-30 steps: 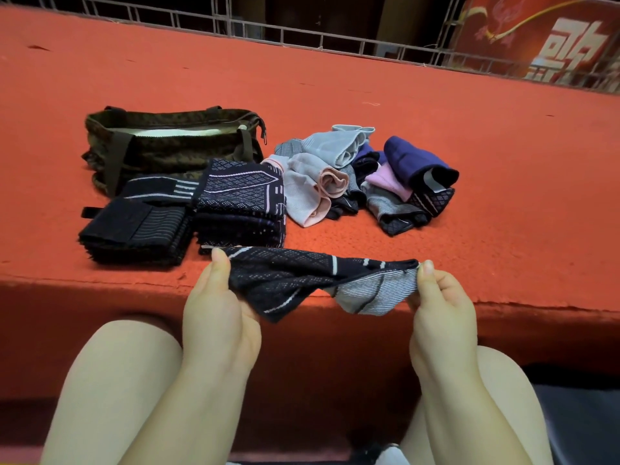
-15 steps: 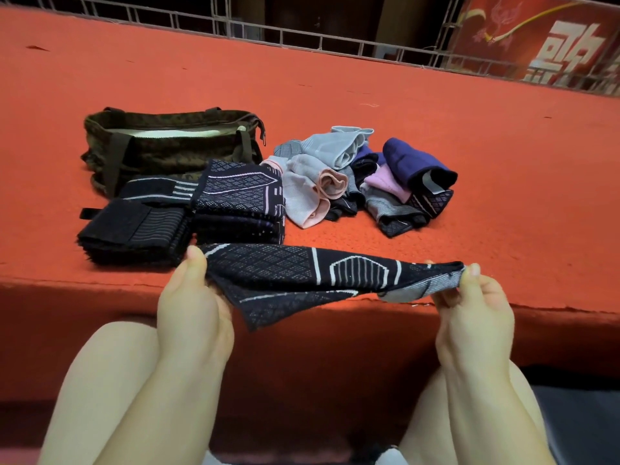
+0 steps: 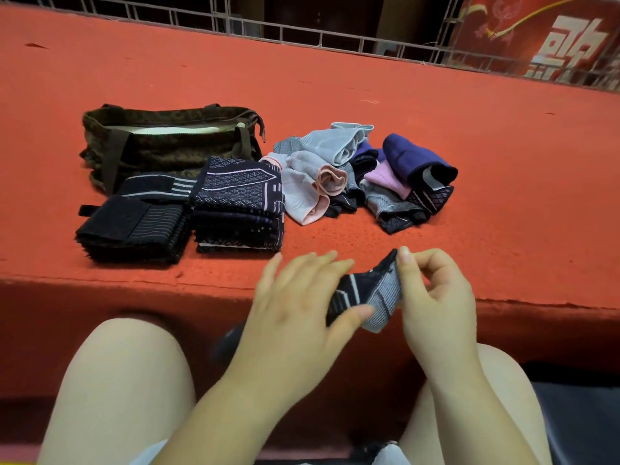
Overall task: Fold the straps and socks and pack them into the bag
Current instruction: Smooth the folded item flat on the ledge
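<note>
left hand (image 3: 295,307): fingers spread flat on sock (image 3: 365,293) | right hand (image 3: 436,293): pinching it (thumb up)

A dark patterned sock (image 3: 364,295) with white lines and a grey striped end hangs doubled over above the front edge of the red counter (image 3: 469,162), pinched at its top by the right hand (image 3: 436,290) while the left hand (image 3: 298,303) lies spread over its other side. Behind it sit two folded stacks side by side, black straps (image 3: 134,226) on the left and dark diamond-patterned socks (image 3: 238,203) on the right, both just in front of the open olive-brown bag (image 3: 171,139). To the right of the stacks lies a loose heap of unfolded socks (image 3: 362,176) in grey, pink, purple and navy.
</note>
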